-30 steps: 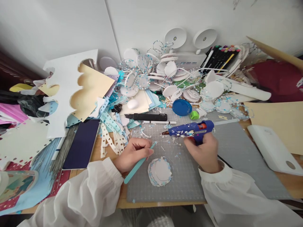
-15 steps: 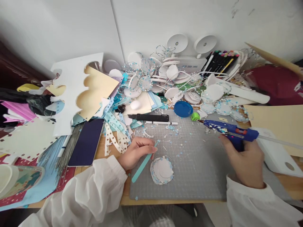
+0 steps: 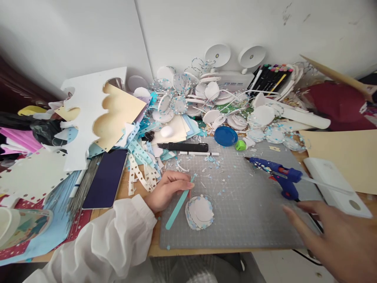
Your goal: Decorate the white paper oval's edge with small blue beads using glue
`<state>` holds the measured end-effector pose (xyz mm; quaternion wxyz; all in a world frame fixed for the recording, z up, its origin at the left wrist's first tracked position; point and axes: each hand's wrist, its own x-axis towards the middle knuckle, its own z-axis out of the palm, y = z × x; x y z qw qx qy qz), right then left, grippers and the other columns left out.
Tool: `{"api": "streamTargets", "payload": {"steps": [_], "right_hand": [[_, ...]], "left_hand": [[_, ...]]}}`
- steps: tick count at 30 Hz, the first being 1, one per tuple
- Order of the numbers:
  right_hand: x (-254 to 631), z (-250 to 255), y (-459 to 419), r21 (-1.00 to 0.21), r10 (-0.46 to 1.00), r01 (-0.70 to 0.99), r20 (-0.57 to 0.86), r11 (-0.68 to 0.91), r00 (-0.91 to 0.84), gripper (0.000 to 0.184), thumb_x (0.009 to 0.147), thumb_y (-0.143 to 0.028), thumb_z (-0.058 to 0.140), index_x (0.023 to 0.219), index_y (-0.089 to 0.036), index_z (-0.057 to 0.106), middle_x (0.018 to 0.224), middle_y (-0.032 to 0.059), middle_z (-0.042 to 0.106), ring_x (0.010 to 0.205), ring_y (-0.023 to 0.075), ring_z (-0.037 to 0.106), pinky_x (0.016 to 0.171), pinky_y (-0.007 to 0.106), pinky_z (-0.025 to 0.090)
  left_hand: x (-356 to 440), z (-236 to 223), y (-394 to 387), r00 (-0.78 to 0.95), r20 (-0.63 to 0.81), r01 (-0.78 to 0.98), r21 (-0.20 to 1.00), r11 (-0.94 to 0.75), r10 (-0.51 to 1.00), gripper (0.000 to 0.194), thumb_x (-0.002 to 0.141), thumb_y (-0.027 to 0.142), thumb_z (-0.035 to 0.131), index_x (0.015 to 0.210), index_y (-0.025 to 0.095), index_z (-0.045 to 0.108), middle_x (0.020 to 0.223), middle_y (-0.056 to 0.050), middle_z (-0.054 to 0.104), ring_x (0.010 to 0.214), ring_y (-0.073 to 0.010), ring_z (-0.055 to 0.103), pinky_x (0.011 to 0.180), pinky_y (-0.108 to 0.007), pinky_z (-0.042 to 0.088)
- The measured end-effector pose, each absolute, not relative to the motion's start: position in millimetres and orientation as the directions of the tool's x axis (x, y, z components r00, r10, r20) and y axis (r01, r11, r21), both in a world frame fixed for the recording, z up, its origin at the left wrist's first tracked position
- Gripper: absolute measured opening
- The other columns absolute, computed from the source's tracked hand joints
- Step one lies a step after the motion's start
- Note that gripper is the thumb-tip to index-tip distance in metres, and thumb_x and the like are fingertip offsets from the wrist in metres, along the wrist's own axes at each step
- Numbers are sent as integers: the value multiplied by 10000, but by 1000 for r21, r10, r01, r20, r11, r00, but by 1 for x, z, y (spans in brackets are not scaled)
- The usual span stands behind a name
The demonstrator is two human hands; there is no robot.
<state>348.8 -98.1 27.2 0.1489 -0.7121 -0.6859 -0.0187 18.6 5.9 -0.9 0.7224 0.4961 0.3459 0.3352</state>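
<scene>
My left hand [image 3: 173, 190] pinches teal tweezers [image 3: 178, 208], their tip pointing up and away over the mat. Just right of the tweezers lies a round white paper disc [image 3: 200, 212] edged with small blue and white stars. A blue glue gun [image 3: 275, 171] rests on its side on the grey cutting mat [image 3: 235, 220], nozzle to the left and a glue stick out of its back. Nearer to me, my right hand [image 3: 326, 232] is apart from the glue gun, fingers spread, holding nothing and slightly blurred.
A black utility knife [image 3: 185, 147], a white pen [image 3: 199, 153], a blue lid [image 3: 226, 136] and a green sharpener-like piece [image 3: 240, 145] lie along the mat's far side. Behind them is a heap of decorated white discs [image 3: 212, 91]. A phone [image 3: 105, 179] lies left, a white box [image 3: 337, 186] right.
My right hand has let go of the glue gun, which now lies on the mat, and has drawn back toward me and right. The left hand keeps its pinch on the tweezers.
</scene>
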Motion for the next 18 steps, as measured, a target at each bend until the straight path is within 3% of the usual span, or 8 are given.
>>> {"api": "streamTargets", "payload": {"steps": [2, 5, 8, 12, 18], "right_hand": [[327, 36, -96, -276, 981, 955, 184, 112, -62, 180, 879, -438, 525, 882, -267, 581, 842, 93, 681, 739, 284, 656, 659, 438, 503], [284, 46, -76, -340, 914, 858, 272, 385, -302, 113, 926, -300, 483, 902, -240, 576, 873, 58, 664, 815, 220, 639, 702, 364, 509], [246, 52, -51, -276, 781, 755, 419, 595, -463, 147, 909, -154, 499, 1018, -190, 592, 954, 75, 655, 904, 205, 607, 806, 359, 487], [215, 51, -24, -123, 585, 602, 450, 789, -674, 246, 891, -118, 519, 1117, -158, 610, 1040, 103, 648, 924, 217, 584, 806, 379, 496], [194, 43, -2, 126, 351, 480, 529, 868, -773, 146, 898, -105, 516, 901, -131, 659, 888, 90, 687, 854, 212, 600, 736, 355, 528]], "left_hand": [[19, 0, 6, 535, -184, -140, 943, 302, 824, 282, 779, 273, 632, 533, 140, 665, 497, 17, 393, 513, -102, 367, 533, -275, 247], [21, 2, 7, 508, -206, -173, 927, 333, 836, 289, 771, 281, 639, 520, 141, 662, 477, 28, 350, 494, -99, 361, 540, -271, 267], [22, 2, 7, 464, -210, -238, 906, 349, 861, 355, 755, 269, 655, 434, 148, 566, 466, 32, 321, 502, -102, 379, 573, -269, 300], [23, 0, 8, 420, -209, -293, 890, 350, 883, 382, 757, 267, 660, 436, 147, 493, 467, 42, 314, 486, -86, 300, 539, -268, 240], [25, 0, 5, 368, -208, -351, 872, 342, 906, 408, 752, 280, 662, 445, 158, 423, 477, 48, 304, 500, -86, 255, 522, -270, 203]]}}
